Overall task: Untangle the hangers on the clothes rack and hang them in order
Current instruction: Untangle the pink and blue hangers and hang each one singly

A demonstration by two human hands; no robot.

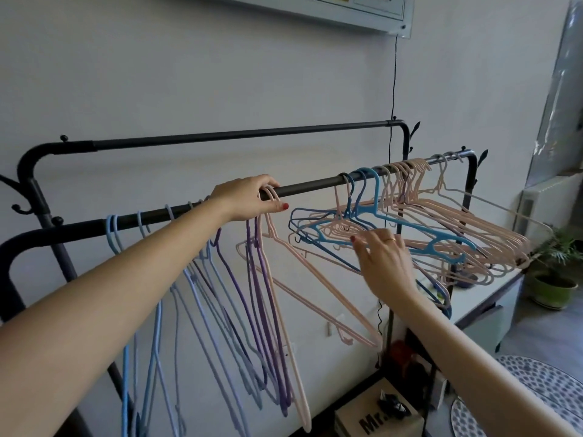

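A black clothes rack has a front rail (312, 185) running from lower left to upper right. Several blue, lilac and purple hangers (220, 279) hang separately along its left half. My left hand (252, 200) rests over the rail and grips the hooks of pink hangers (277, 247) there. On the right, a tangled bunch of pink hangers (457, 228) and blue hangers (410, 228) tilts sideways from the rail. My right hand (383, 257) reaches into the tangle's left end, fingers spread and touching the wires of a pink hanger; whether it pinches one I cannot tell.
A second black rail (239, 135) runs behind and higher. A cardboard box (375, 417) sits on the rack's bottom shelf. A white cabinet (485, 298) and a potted plant (555, 279) stand at right, a patterned cloth (536, 395) at lower right. A black cable (393, 89) hangs down the wall.
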